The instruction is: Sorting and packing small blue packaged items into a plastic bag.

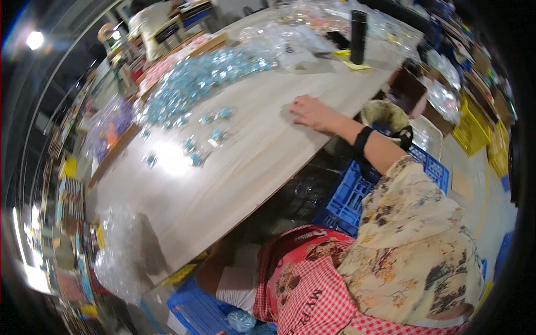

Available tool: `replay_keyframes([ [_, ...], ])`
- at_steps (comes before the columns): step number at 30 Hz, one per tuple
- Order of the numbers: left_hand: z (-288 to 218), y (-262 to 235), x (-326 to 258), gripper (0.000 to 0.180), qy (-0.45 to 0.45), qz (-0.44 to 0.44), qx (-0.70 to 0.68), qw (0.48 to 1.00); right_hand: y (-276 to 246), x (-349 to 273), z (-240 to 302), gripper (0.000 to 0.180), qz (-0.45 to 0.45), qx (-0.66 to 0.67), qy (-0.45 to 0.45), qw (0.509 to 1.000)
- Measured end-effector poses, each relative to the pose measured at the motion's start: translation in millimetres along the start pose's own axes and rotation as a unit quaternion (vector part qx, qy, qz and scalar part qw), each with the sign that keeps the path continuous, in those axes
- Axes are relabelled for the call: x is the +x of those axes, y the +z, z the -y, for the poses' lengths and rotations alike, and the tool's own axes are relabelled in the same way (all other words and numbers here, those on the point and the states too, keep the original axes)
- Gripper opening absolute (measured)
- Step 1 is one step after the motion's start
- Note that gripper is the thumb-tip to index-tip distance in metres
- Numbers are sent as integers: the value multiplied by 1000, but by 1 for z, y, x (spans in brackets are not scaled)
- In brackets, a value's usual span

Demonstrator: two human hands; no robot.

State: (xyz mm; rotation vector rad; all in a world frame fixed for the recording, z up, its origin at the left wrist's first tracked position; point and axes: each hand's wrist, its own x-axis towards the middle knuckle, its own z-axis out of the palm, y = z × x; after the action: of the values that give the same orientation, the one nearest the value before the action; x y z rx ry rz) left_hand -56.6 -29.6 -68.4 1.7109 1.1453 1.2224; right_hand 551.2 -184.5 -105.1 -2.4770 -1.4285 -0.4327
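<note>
My right hand (pixel 314 113) rests on the pale tabletop (pixel 262 145), close to its near edge. Its fingers are curled in, and nothing shows in them. Left of it, several small clear packets with blue contents (pixel 216 135) lie scattered on the table. Beyond them spreads a large heap of similar blue packets (pixel 192 84). My left hand is out of sight. At the lower edge, beside my apron (pixel 312 290), a clear bag with blue contents (pixel 241 320) lies over a blue plastic crate (pixel 195 307).
A black cylindrical bottle (pixel 358 38) stands at the far right of the table, near a dark phone (pixel 337 39) and clear plastic bags (pixel 285 42). Wooden strips (pixel 114 153) edge the far side. Blue crates (pixel 349 195) and a bin (pixel 385 115) sit beside the table. Bubble wrap (pixel 120 251) hangs at the left end.
</note>
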Motion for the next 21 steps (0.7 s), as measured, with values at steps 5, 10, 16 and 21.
replay_keyframes([
  [5, -50, 54, 15, 19, -16, 113, -30, 993, 1, -6, 15, 16, 22, 69, 8, 997],
  [10, -59, 94, 30, 18, -6, 239, -55, 969, -51, -29, -9, 24, 50, 47, 159, 985],
  [16, -64, 112, 29, 18, -31, 293, -48, 954, -175, -106, -57, 13, -451, -137, 225, 852],
  [21, -64, 67, 11, 18, -63, 307, -1, 950, -204, -213, -189, 27, -447, -294, 288, 794],
])
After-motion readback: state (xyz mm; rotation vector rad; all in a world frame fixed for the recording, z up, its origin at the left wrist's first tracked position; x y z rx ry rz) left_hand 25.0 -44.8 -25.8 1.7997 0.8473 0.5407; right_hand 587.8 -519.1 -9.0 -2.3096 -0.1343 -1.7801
